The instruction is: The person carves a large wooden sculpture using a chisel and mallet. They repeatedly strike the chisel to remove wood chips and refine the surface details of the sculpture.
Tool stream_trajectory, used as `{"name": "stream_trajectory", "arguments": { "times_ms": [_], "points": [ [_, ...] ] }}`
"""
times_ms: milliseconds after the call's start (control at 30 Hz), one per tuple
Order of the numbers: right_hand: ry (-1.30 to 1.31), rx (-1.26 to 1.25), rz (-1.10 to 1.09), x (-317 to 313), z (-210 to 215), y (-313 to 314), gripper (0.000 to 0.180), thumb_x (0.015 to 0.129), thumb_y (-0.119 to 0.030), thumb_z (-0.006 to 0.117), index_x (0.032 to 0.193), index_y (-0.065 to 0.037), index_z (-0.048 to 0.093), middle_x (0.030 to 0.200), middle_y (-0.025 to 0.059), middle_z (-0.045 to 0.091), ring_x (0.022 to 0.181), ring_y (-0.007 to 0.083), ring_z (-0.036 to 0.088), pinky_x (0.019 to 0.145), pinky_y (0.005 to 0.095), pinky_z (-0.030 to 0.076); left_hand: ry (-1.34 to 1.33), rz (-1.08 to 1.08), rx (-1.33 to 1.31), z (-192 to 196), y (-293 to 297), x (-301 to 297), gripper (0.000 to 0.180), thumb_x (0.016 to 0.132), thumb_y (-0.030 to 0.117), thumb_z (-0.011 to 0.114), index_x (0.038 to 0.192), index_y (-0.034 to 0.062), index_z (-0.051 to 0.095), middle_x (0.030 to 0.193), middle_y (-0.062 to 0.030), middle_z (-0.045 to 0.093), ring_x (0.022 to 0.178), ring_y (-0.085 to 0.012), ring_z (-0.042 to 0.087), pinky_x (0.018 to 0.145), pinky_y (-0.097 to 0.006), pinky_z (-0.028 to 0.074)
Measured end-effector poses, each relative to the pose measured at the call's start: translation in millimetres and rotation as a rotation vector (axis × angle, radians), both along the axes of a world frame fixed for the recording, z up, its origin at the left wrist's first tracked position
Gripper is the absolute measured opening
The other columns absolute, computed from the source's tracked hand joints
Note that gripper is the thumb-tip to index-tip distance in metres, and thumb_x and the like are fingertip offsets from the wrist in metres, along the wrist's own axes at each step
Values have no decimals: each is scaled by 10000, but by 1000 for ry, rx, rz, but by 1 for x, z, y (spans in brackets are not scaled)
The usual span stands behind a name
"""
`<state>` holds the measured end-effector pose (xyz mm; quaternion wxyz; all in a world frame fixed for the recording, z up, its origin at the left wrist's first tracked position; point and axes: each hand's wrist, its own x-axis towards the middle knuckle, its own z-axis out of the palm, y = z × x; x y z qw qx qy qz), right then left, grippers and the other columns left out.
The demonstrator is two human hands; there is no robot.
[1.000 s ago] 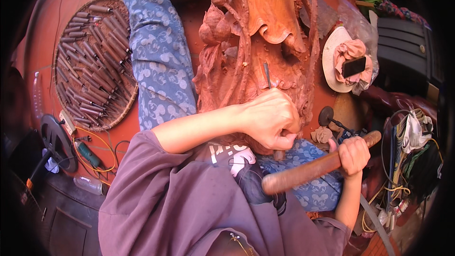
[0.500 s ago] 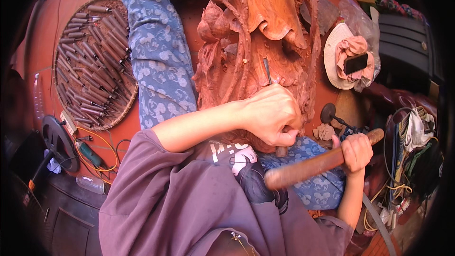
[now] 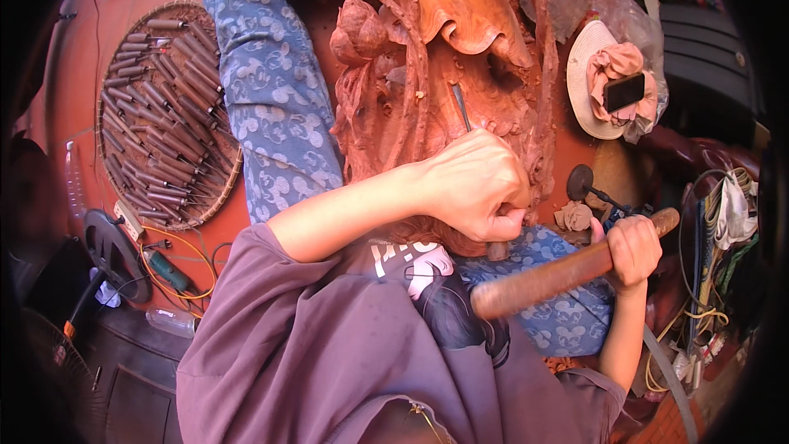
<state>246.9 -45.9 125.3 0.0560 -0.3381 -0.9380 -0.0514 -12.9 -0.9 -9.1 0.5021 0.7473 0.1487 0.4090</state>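
My left hand (image 3: 481, 185) is closed around a carving chisel (image 3: 461, 105). Its metal blade points away from me onto the reddish wood carving (image 3: 468, 86), and the butt of its wooden handle shows below my fist. The carving has draped folds, stems and a bud shape, and lies between my legs. In my right hand (image 3: 631, 253) is a wooden mallet (image 3: 546, 281), a thick round club gripped near its far right end. Its heavy end hangs left, just below the chisel handle and apart from it in the picture. Where the chisel's edge meets the wood is hard to make out.
At left a round woven tray (image 3: 238, 160) holds many wooden-handled chisels. Near it lie a green power tool (image 3: 167, 270), an orange cable and a plastic bottle (image 3: 171, 321). At right are a straw hat (image 3: 582, 82) with cloth and a phone (image 3: 624, 93), and a tangle of cords and rags.
The view has shifted slightly. Both hands keep their grips on the chisel and the mallet; the mallet stays close to the same place below the chisel's handle.
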Motion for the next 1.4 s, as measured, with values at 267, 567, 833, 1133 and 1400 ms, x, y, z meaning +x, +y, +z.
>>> {"name": "stream_trajectory", "arguments": {
  "times_ms": [267, 567, 833, 1133, 1400],
  "points": [
    [22, -45, -33, 3, 1, 0, 284, 660, 18, 812, 795, 9, 562, 728, 131, 572, 660, 314, 598, 636, 411, 531, 3, 22, 8, 1, 0, 2, 223, 610, 156, 623, 511, 31, 468, 544, -141, 477, 553, -361, 526, 516, -453, 408],
    [36, -4, 18, -2, -3, 4, 245, 713, -34, 799, 803, -15, 571, 716, 100, 563, 635, 274, 583, 613, 385, 515, 82, 55, 53, -1, 2, 3, 219, 617, 189, 622, 512, 48, 491, 546, -126, 492, 553, -352, 539, 520, -443, 430],
    [95, -61, -128, -9, 7, 4, 329, 633, -36, 851, 784, -6, 560, 678, 120, 560, 604, 297, 578, 574, 377, 497, -37, 128, 17, 16, -18, 7, 231, 666, 177, 630, 525, 58, 491, 533, -101, 491, 532, -324, 538, 512, -430, 437],
    [56, -28, -59, -9, 6, 2, 322, 663, -32, 849, 786, -24, 552, 707, 108, 557, 631, 288, 583, 611, 391, 523, -32, 61, -26, 10, -6, 4, 265, 646, 162, 622, 502, 45, 433, 512, -122, 439, 505, -342, 502, 471, -438, 388],
    [37, -41, -74, -2, 2, 1, 310, 679, -34, 834, 810, -18, 554, 740, 107, 573, 646, 289, 585, 620, 399, 526, 9, 5, -33, 8, -4, 0, 254, 638, 155, 616, 514, 41, 426, 523, -129, 444, 516, -347, 504, 477, -448, 376]
  ]
}}
